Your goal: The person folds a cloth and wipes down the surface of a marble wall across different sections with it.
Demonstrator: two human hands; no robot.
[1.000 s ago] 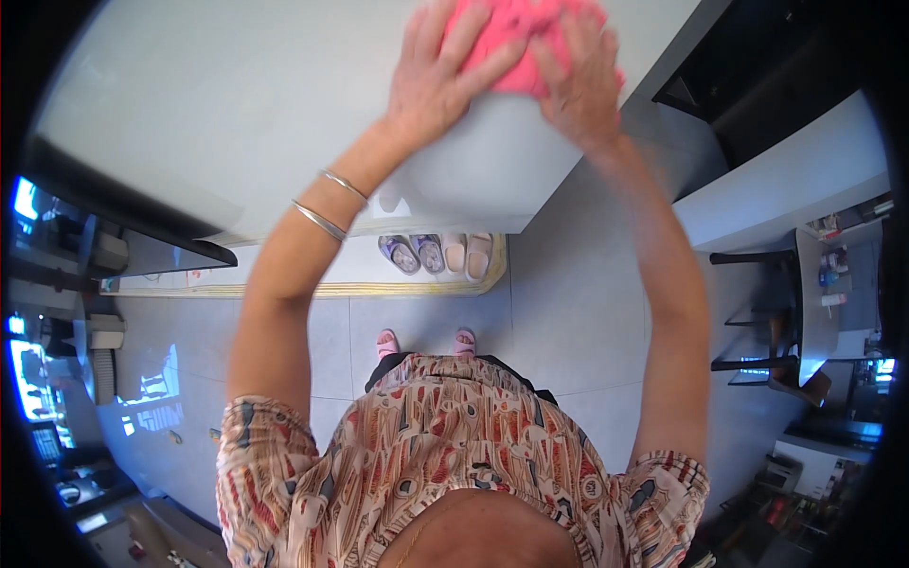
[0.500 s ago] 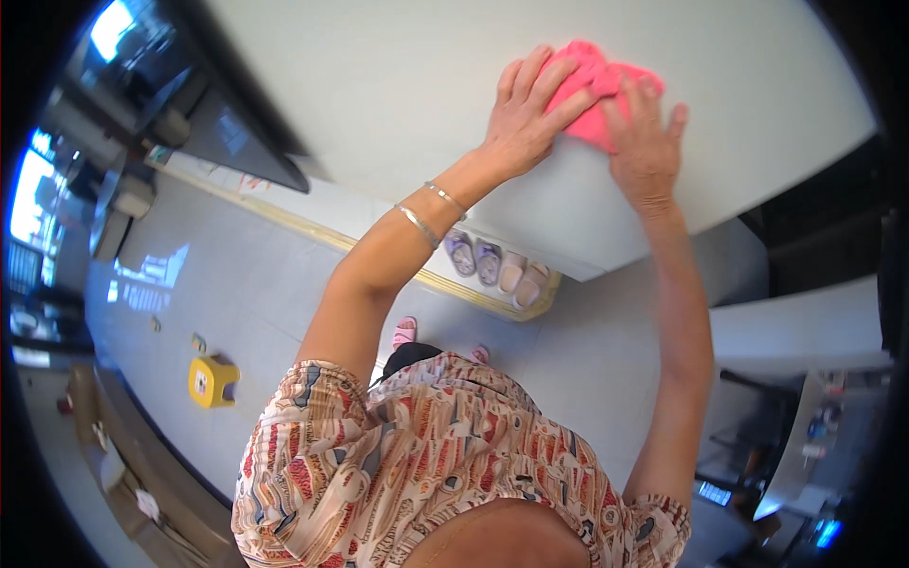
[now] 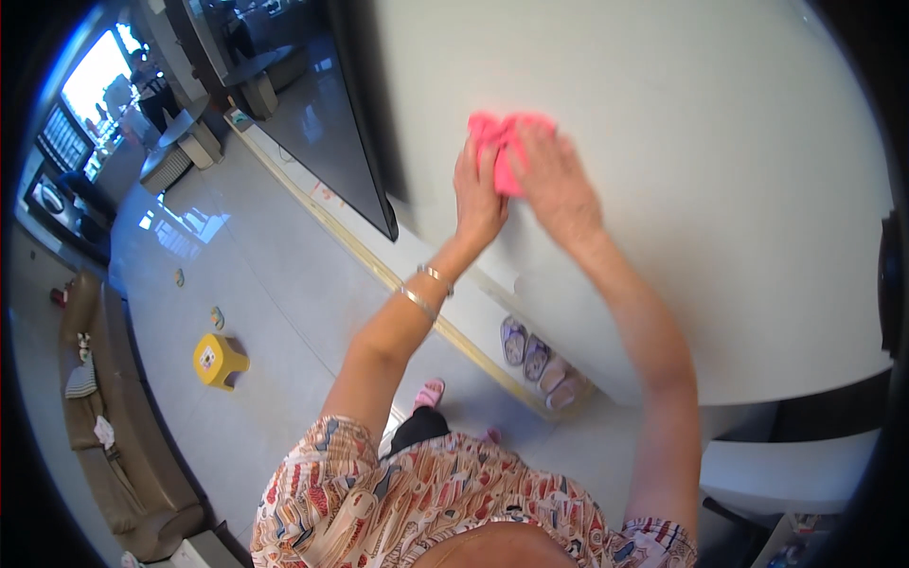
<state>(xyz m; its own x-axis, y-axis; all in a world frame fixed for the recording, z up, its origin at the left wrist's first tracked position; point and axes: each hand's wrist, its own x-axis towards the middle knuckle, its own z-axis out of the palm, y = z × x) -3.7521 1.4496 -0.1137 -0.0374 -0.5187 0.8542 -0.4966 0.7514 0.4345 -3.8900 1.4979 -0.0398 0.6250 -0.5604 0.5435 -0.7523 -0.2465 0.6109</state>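
Note:
A bunched pink cloth (image 3: 509,178) is pressed against the smooth white wall (image 3: 682,123) in front of me. My left hand (image 3: 480,201) holds its left side, with the fingers pointing up along it. From the right, my right hand (image 3: 565,194) lies over the cloth, its fingers closed on it and slightly smeared by motion. Both arms are stretched out, and two silver bangles (image 3: 426,289) sit on my left forearm. The hands are close together, and part of the cloth is hidden beneath them.
Left of my hands a large dark television screen (image 3: 312,114) stands out from the wall. Below runs a low ledge with yellow trim (image 3: 374,265), bearing several shoes (image 3: 537,358). A yellow stool (image 3: 218,360), a brown sofa (image 3: 123,445) and a distant person (image 3: 153,90) are at left.
Both hands and the cloth have slid left along the wall, closer to the television. The hands are nearer each other, and the whole view has turned, showing more of the room at left.

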